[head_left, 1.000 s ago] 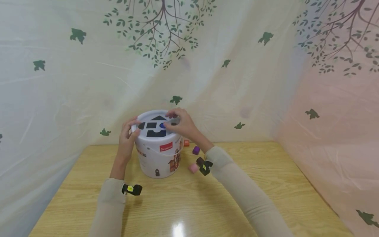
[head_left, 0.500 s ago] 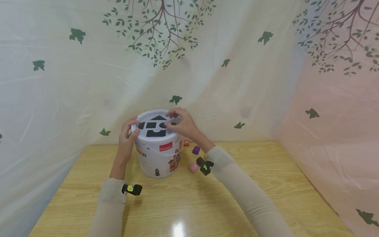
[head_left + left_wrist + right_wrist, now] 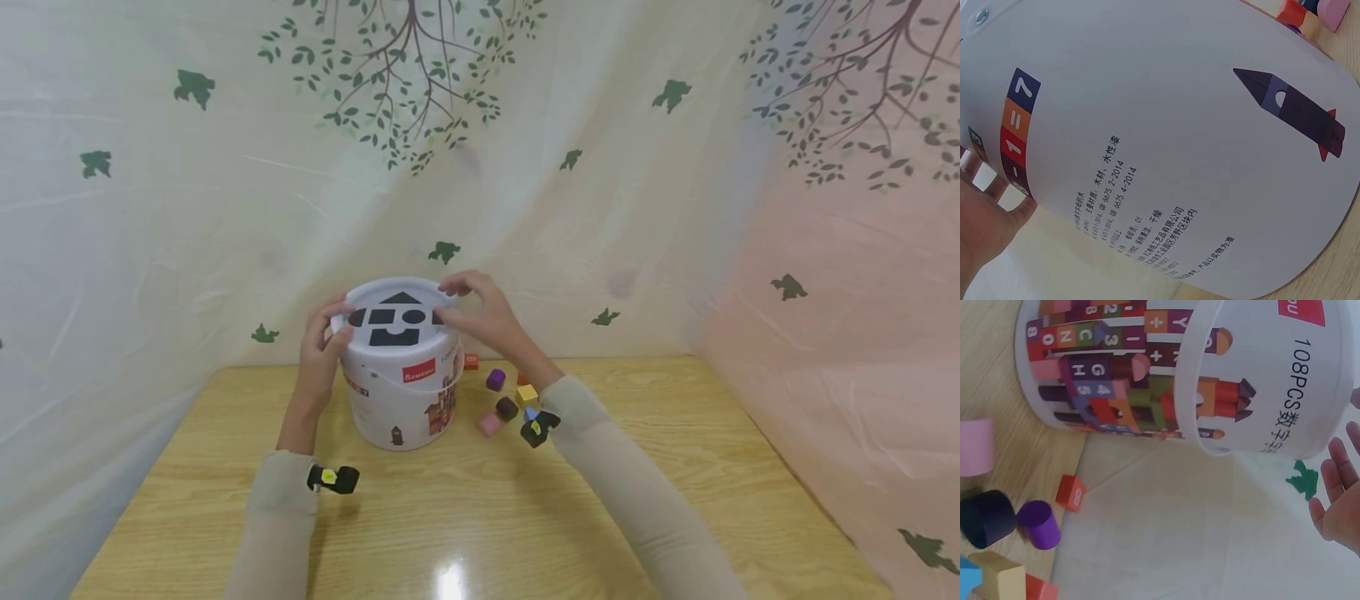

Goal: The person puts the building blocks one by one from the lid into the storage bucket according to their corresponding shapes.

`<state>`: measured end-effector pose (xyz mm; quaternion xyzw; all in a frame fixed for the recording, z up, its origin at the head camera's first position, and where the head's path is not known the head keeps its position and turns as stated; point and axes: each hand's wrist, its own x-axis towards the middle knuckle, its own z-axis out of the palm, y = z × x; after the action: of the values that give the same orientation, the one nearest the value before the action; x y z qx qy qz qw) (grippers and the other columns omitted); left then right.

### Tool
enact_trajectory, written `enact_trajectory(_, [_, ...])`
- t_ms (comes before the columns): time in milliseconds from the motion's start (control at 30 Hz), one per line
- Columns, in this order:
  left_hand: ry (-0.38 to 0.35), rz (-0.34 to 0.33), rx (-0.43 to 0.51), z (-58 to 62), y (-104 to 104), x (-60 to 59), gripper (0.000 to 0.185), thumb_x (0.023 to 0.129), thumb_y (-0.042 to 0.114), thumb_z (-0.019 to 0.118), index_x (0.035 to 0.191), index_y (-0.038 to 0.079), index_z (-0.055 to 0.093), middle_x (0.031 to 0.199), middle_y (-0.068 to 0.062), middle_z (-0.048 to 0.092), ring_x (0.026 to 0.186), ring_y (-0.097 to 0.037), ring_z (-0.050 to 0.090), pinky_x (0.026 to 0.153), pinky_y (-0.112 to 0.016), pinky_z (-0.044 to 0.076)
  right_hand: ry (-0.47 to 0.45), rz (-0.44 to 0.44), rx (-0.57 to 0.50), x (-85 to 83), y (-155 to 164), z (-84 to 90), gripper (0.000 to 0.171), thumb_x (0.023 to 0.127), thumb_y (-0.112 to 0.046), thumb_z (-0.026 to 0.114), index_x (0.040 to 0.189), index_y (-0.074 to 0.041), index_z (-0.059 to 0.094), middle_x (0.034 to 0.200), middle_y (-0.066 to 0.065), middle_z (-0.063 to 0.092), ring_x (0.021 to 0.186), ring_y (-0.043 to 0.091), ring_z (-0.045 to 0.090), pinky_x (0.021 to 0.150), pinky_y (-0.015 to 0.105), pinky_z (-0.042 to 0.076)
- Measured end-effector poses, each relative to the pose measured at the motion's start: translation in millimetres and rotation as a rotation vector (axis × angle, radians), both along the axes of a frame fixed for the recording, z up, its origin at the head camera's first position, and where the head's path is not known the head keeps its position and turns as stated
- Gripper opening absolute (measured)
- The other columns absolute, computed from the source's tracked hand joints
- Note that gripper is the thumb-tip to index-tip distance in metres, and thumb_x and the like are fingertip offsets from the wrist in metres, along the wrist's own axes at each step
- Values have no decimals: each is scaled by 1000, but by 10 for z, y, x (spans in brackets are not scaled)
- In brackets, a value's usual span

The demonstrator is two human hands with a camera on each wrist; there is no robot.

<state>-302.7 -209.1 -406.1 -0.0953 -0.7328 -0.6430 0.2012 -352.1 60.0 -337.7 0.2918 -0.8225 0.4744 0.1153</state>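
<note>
1. A white, smooth-sided round bucket (image 3: 405, 375) stands toward the far edge of the table (image 3: 675, 467), left of the middle; its flat white lid (image 3: 375, 293) is cut with dark shape holes (a triangle, a rectangle, a circle, a half-round and an arch).
2. The left hand (image 3: 321, 354) holds the bucket's left side at the lid's rim, thumb on the rim and fingers curved against the wall: a grip on the bucket.
3. The right hand (image 3: 483, 315) is at the lid's right edge, its fingers loosely bent; whether they touch the lid I cannot tell, and the grip holds nothing that shows.
4. The table is pale wood with a glossy grain, and a thin curtain printed with green leaves and branches hangs behind it.
5. Small blocks lie just right of the bucket: a purple cylinder (image 3: 496, 381), a dark cylinder (image 3: 507, 408), a pink block (image 3: 490, 425), a yellow block (image 3: 527, 395) and a red cube (image 3: 471, 361).
6. The left wrist view alone shows the bucket's plain back: printed small text, a purple rocket picture and a strip of numbered squares.
7. The right wrist view alone shows the printed band of coloured blocks and "108PCS" on the wall, the purple cylinder upright, and the right hand's fingers spread apart from the bucket.
</note>
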Motion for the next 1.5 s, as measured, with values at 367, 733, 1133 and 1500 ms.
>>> enact_trajectory(367, [10, 2, 2, -26, -12, -23, 42, 100, 29, 52, 135, 5, 51, 163, -1, 33, 153, -26, 24, 125, -63, 18, -16, -34, -38, 43, 276, -228, 36, 93, -26, 71, 124, -8, 66, 118, 8, 67, 115, 24, 58, 108, 55, 45])
enact_trajectory(733, [16, -6, 2, -15, -4, -33, 40, 100, 28, 51, 135, 8, 52, 163, -2, 32, 152, -27, 24, 124, -64, 19, -83, -26, 56, 45, 619, -626, 30, 93, -18, 70, 119, -4, 68, 113, 13, 70, 110, 29, 61, 106, 56, 43])
enact_trajectory(1133, [10, -6, 6, -9, -14, -23, 39, 99, 25, 51, 134, 8, 53, 164, -2, 31, 153, -28, 23, 125, -63, 17, -67, 110, 203, 78, 902, -1010, 30, 84, -4, 76, 112, 2, 70, 107, 20, 73, 105, 37, 64, 97, 63, 49])
enact_trajectory(1500, [38, -16, -7, -48, -32, -60, 41, 99, 27, 51, 134, 4, 51, 163, -3, 31, 153, -27, 22, 124, -63, 18, 115, 172, 486, 244, 933, -1158, 34, 79, -11, 83, 110, 1, 71, 105, 15, 74, 103, 33, 65, 100, 54, 46])
